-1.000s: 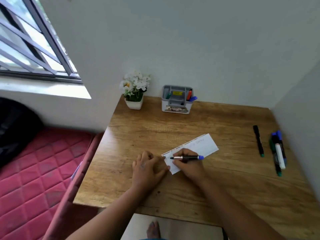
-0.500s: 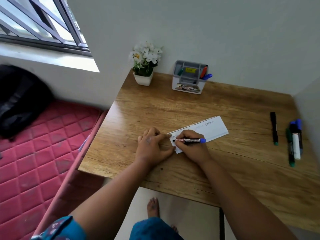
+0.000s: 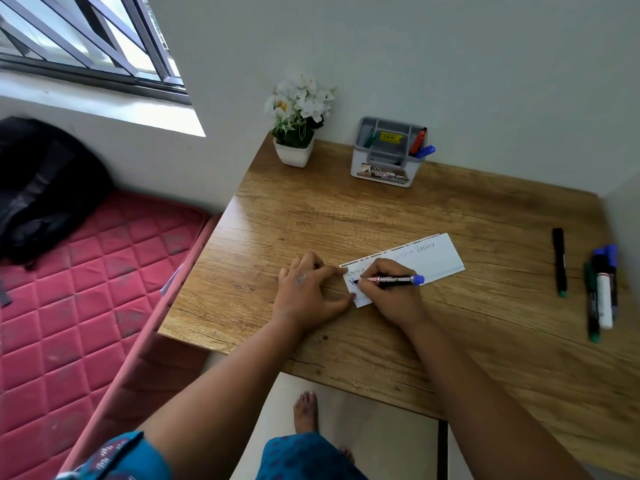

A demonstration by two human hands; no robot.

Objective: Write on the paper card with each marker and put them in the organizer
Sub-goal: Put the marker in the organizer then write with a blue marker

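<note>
A white paper card (image 3: 440, 259) lies on the wooden desk (image 3: 381, 220), with handwriting along its top edge. My right hand (image 3: 388, 296) grips a blue marker (image 3: 398, 280) whose tip touches the card's left end, where a blue stroke shows. My left hand (image 3: 308, 296) rests flat on the desk, fingertips pinning the card's left edge. The grey and white organizer (image 3: 384, 168) stands at the back, holding a green, a red and a blue marker. A black marker with a green end (image 3: 559, 261) and a small bunch of markers (image 3: 602, 292) lie at the right.
A white pot of white flowers (image 3: 298, 123) stands at the desk's back left corner. Walls close off the back and right. A red quilted mattress (image 3: 79, 289) with a black bag (image 3: 41, 181) sits left of the desk. My bare foot (image 3: 304, 410) is on the floor below.
The camera has tilted and moved closer, so the desk sits differently in view. A blue stroke has appeared on the card's second line under the marker tip. Both hands stay in place.
</note>
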